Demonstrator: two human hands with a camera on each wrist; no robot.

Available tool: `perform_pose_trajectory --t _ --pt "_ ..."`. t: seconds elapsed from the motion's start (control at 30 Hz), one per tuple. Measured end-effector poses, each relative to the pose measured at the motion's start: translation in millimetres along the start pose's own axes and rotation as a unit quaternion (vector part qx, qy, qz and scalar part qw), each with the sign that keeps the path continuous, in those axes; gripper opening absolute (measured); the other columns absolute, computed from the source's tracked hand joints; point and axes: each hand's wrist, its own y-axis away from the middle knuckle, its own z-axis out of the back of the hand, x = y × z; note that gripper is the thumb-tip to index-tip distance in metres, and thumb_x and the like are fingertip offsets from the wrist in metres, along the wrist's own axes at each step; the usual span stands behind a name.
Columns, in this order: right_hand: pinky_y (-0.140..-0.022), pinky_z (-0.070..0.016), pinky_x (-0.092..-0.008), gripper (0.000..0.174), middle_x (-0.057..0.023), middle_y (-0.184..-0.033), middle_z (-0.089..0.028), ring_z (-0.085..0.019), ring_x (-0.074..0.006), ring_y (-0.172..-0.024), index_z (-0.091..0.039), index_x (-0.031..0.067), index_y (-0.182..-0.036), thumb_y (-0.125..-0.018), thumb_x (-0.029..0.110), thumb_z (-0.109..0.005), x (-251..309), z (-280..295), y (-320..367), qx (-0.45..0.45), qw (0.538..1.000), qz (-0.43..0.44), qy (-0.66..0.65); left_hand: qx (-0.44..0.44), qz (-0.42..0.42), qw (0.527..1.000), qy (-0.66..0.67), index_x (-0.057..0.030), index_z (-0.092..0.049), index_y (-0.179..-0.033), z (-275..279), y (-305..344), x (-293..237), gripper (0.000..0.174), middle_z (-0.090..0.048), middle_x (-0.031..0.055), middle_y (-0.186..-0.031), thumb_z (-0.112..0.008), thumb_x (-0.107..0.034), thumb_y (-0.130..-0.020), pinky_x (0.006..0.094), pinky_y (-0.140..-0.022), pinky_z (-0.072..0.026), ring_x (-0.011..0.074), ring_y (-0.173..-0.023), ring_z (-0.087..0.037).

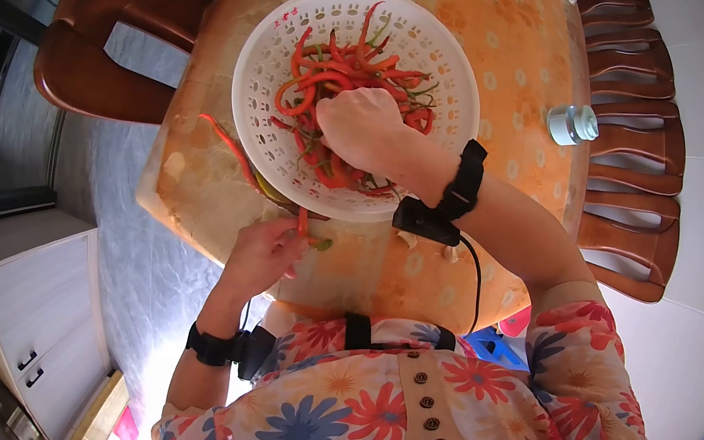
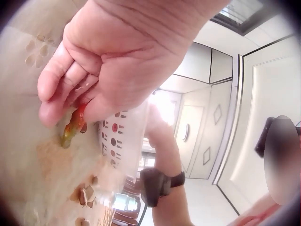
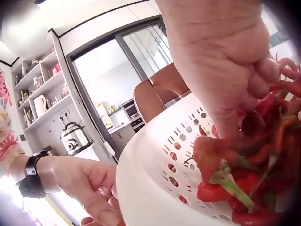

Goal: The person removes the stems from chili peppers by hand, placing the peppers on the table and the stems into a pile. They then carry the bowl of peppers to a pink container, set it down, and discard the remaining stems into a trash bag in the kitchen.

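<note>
A white perforated plastic basket (image 1: 441, 54) holds a heap of long red chili peppers (image 1: 331, 70), some with green stems. My right hand (image 1: 361, 124) reaches down into the heap with its fingers curled. In the right wrist view, its thumb and fingers close around a dark red chili pepper (image 3: 253, 125), and the fingertips are partly hidden among the others. Outside the basket, by its near left rim, my left hand (image 1: 262, 255) pinches a small red chili pepper (image 2: 75, 123) with a greenish end, low over the table.
More chili peppers (image 1: 226, 143) lie on the table (image 1: 193, 175) along the basket's left side. Small pale pieces (image 2: 85, 195) lie near the front edge. A glass jar (image 1: 573, 124) stands at the right edge. Wooden chairs (image 1: 632, 163) line the right side; another chair (image 1: 103, 79) is at upper left.
</note>
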Motion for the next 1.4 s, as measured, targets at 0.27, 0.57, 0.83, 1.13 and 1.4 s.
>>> perform_pose_trajectory --t 0.27,0.57,0.83,1.13,1.4 --pt "-0.071 -0.0454 -0.0406 0.027 -0.0167 -0.080 -0.062 -0.060 -0.0317 -0.081 -0.062 0.0018 -0.077 -0.073 0.028 -0.064 -4.4 0.6 0.9 0.000 1.000 -0.018 -0.006 -0.038 -0.016 0.999 0.004 0.0044 -0.058 -0.097 3.2 5.2 1.0 0.024 -0.055 0.0084 -0.061 -0.055 -0.011 -0.079 0.0250 -0.047 -0.0453 0.0128 -0.049 -0.056" --pt "-0.050 -0.0414 -0.0286 0.020 -0.0043 -0.060 -0.056 -0.053 -0.0118 -0.055 -0.063 0.0018 -0.083 -0.077 0.020 -0.063 -24.9 2.3 26.9 -0.039 0.921 0.092 -0.378 -0.022 -0.016 0.999 0.019 0.0005 -0.059 -0.103 8.7 14.5 -11.2 0.025 -0.059 0.0046 -0.068 -0.057 -0.013 -0.082 0.0211 -0.047 -0.0444 0.0096 -0.052 -0.055" --pt "-0.041 -0.0249 -0.0172 0.021 0.0090 -0.062 -0.046 -0.034 0.0013 -0.049 -0.063 0.0059 -0.091 -0.084 0.025 -0.060 -18.6 20.7 87.5 0.146 0.735 0.008 -0.663 0.061 -0.061 0.966 0.245 0.0007 -0.059 -0.101 3.6 29.2 -47.8 0.022 -0.060 0.0041 -0.070 -0.054 -0.015 -0.087 0.0193 -0.047 -0.0430 0.0082 -0.053 -0.054" --pt "-0.051 -0.0365 -0.0201 0.024 0.0066 -0.071 -0.053 -0.044 -0.0018 -0.062 -0.062 0.0039 -0.096 -0.086 0.026 -0.058 -0.1 -18.4 135.4 0.165 0.679 -0.008 -0.715 0.111 -0.070 0.886 0.444 0.0023 -0.057 -0.098 -29.0 8.6 -40.3 0.017 -0.061 0.0108 -0.079 -0.057 -0.006 -0.083 0.0236 -0.047 -0.0478 0.0139 -0.058 -0.059" --pt "-0.051 -0.0421 -0.0298 0.013 -0.0097 -0.067 -0.056 -0.054 -0.0193 -0.057 -0.056 0.0018 -0.087 -0.078 0.011 -0.059 8.1 -27.3 150.7 -0.042 0.881 0.123 -0.454 0.108 -0.076 0.890 0.437 0.0023 -0.057 -0.094 -38.6 7.3 -35.9 0.015 -0.061 0.0119 -0.078 -0.059 -0.003 -0.081 0.0243 -0.048 -0.0477 0.0164 -0.055 -0.058"
